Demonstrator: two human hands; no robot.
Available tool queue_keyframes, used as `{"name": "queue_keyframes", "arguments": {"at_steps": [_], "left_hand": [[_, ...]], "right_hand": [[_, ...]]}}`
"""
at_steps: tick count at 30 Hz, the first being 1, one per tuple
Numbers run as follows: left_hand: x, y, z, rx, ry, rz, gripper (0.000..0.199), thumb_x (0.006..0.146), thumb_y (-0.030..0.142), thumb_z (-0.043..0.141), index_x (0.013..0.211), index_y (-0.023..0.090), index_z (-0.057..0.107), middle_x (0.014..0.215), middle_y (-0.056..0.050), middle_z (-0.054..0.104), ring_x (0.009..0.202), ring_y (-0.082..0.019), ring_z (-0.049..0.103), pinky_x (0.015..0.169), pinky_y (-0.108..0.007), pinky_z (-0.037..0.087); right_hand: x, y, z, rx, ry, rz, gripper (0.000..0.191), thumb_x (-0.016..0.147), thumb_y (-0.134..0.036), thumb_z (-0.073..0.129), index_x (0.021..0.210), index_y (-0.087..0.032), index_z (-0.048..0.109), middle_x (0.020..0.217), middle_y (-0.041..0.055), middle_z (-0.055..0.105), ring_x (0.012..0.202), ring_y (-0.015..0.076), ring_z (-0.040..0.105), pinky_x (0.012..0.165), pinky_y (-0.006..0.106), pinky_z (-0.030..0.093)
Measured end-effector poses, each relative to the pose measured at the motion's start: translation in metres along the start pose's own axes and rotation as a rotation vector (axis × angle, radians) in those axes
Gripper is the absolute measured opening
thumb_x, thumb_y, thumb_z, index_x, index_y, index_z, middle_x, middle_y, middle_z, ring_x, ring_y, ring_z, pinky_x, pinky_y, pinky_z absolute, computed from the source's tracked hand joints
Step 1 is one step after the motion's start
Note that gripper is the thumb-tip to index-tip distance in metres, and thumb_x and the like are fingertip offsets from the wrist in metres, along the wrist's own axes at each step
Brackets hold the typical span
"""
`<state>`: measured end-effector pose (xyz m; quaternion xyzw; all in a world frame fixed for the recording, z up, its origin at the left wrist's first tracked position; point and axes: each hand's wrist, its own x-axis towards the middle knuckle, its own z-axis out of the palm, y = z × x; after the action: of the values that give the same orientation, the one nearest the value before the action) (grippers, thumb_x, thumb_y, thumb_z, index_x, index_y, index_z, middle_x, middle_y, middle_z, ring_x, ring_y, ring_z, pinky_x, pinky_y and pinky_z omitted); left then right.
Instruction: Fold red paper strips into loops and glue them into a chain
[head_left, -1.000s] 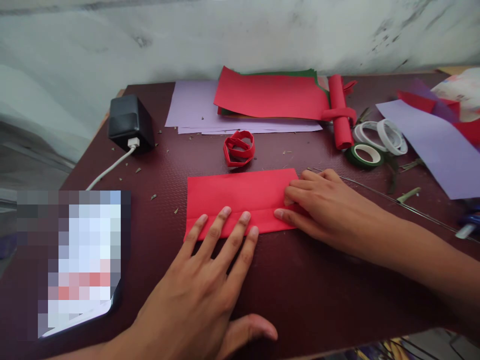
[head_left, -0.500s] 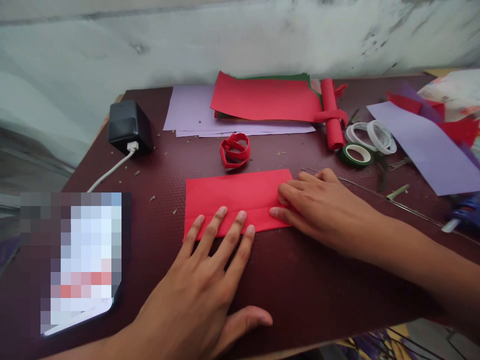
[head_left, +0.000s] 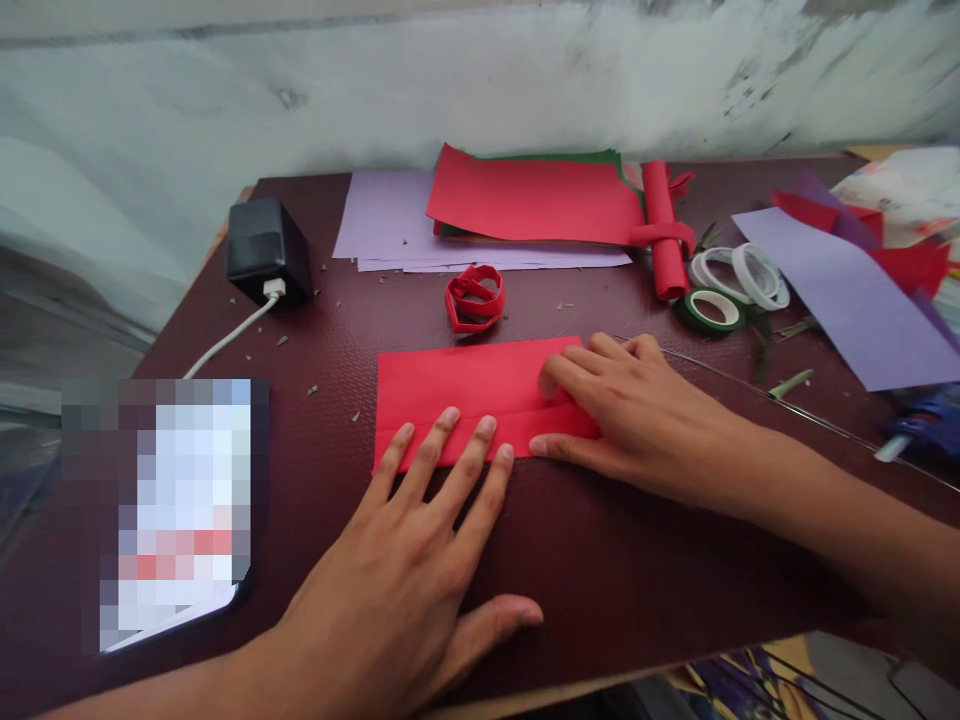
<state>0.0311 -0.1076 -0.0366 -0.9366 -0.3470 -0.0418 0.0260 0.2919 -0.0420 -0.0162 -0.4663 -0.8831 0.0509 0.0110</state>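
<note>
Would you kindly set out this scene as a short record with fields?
Surface: dark maroon table
Left hand: flat, fingertips on the near edge of the red paper
Right hand: pressing the paper's right end
Paper state: lying flat, near strip folded up
Behind it: curled red paper strip, lilac sheets
Right side: tape rolls, thin wire
Left side: black charger, phone

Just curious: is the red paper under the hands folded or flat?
Folded: the red paper shows a crease along its near edge, under both hands.
</note>
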Motion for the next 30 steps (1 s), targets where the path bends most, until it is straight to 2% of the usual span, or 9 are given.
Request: {"name": "queue_keyframes", "arguments": {"at_steps": [8, 10, 12, 15, 17, 20, 25, 30], "left_hand": [[0.0, -0.001, 0.001, -0.008, -0.008, 0.011, 0.087, 0.102, 0.073, 0.043, 0.164, 0.01, 0.043, 0.17, -0.021, 0.041, 0.156, -0.049, 0.036, 0.118, -0.068, 0.04], [-0.001, 0.0, 0.001, -0.013, -0.011, 0.001, 0.087, 0.102, 0.072, 0.043, 0.164, 0.011, 0.042, 0.171, -0.02, 0.039, 0.157, -0.048, 0.034, 0.119, -0.068, 0.038], [-0.001, 0.0, 0.002, -0.018, -0.009, -0.013, 0.087, 0.102, 0.073, 0.043, 0.165, 0.012, 0.041, 0.172, -0.02, 0.038, 0.158, -0.048, 0.032, 0.12, -0.068, 0.037], [-0.001, 0.0, 0.003, -0.019, -0.015, -0.003, 0.087, 0.103, 0.073, 0.042, 0.164, 0.012, 0.042, 0.171, -0.02, 0.039, 0.158, -0.048, 0.032, 0.12, -0.069, 0.037], [-0.001, 0.0, 0.003, -0.013, -0.019, 0.004, 0.086, 0.103, 0.073, 0.041, 0.164, 0.012, 0.043, 0.17, -0.02, 0.041, 0.158, -0.048, 0.033, 0.119, -0.068, 0.038], [0.0, 0.0, 0.002, 0.013, -0.012, 0.0, 0.087, 0.104, 0.074, 0.038, 0.164, 0.011, 0.043, 0.169, -0.02, 0.043, 0.157, -0.047, 0.035, 0.118, -0.067, 0.039], [-0.006, 0.0, -0.006, 0.12, 0.032, 0.037, 0.093, 0.103, 0.076, 0.033, 0.151, 0.0, 0.057, 0.161, -0.027, 0.05, 0.146, -0.047, 0.053, 0.109, -0.06, 0.049], [-0.016, 0.001, -0.015, 0.2, 0.074, -0.014, 0.09, 0.107, 0.067, 0.027, 0.137, -0.007, 0.068, 0.147, -0.033, 0.061, 0.14, -0.049, 0.059, 0.111, -0.064, 0.048]], "right_hand": [[-0.02, 0.062, -0.014, -0.055, -0.068, 0.014, 0.052, 0.088, -0.073, 0.069, 0.102, -0.024, 0.058, 0.098, 0.0073, 0.062, 0.087, 0.0276, 0.05, 0.076, 0.038, 0.03], [-0.023, 0.07, -0.019, -0.033, -0.079, -0.002, 0.052, 0.086, -0.074, 0.07, 0.1, -0.025, 0.058, 0.098, 0.0069, 0.062, 0.087, 0.028, 0.051, 0.078, 0.039, 0.032], [-0.022, 0.068, -0.025, 0.006, -0.072, -0.039, 0.046, 0.088, -0.069, 0.069, 0.1, -0.026, 0.058, 0.099, 0.0071, 0.063, 0.089, 0.0287, 0.051, 0.078, 0.04, 0.034], [-0.013, 0.046, -0.029, 0.12, -0.039, -0.144, 0.028, 0.099, -0.052, 0.063, 0.099, -0.024, 0.06, 0.102, 0.0076, 0.064, 0.093, 0.0276, 0.053, 0.079, 0.038, 0.037], [-0.004, 0.028, -0.025, 0.225, -0.022, -0.235, 0.018, 0.105, -0.038, 0.057, 0.099, -0.022, 0.061, 0.102, 0.0074, 0.064, 0.093, 0.0244, 0.055, 0.081, 0.036, 0.038], [0.008, 0.011, -0.013, 0.307, -0.086, -0.361, 0.017, 0.108, -0.025, 0.052, 0.094, -0.02, 0.059, 0.095, 0.0056, 0.063, 0.086, 0.0199, 0.054, 0.079, 0.033, 0.037], [0.011, 0.009, -0.005, 0.364, -0.163, -0.333, 0.019, 0.108, -0.024, 0.052, 0.09, -0.019, 0.058, 0.095, 0.005, 0.062, 0.086, 0.0193, 0.052, 0.08, 0.033, 0.035], [0.008, 0.01, -0.008, 0.38, -0.161, -0.33, 0.02, 0.108, -0.025, 0.052, 0.09, -0.02, 0.058, 0.095, 0.005, 0.062, 0.086, 0.02, 0.052, 0.08, 0.033, 0.034]]}}
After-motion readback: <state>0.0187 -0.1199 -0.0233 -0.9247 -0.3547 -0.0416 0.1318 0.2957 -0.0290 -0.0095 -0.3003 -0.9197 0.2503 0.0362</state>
